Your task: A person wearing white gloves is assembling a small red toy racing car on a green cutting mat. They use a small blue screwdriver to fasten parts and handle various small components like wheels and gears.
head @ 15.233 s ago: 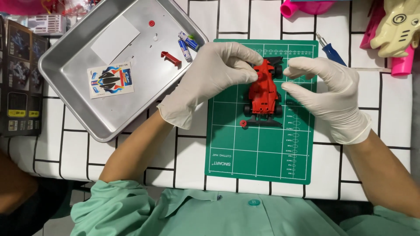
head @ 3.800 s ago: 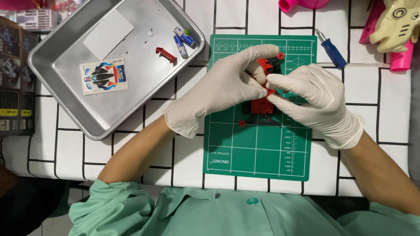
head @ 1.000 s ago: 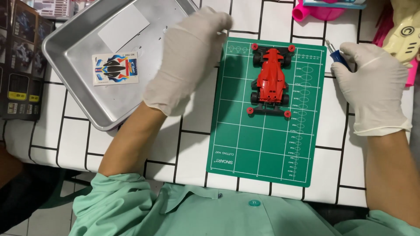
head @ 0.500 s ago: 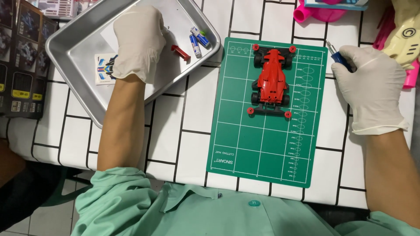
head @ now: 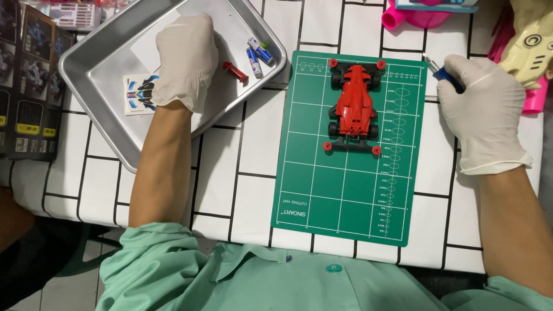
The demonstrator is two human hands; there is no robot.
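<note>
A red toy race car with black wheels lies alone on the green cutting mat. My left hand, in a white glove, reaches into the metal tray, fingers curled down near a white sheet; what it grips is hidden. Beside it in the tray lie a sticker sheet, a small red part and two blue batteries. My right hand, gloved too, rests right of the mat, closed over a blue-handled screwdriver.
Dark printed boxes lie left of the tray. Pink plastic items and a yellow toy sit along the far right edge. The table has a white cloth with black grid lines.
Earlier both hands held the car on the mat. Now it lies free; my left hand has gone left into the tray and my right hand has reached the screwdriver.
</note>
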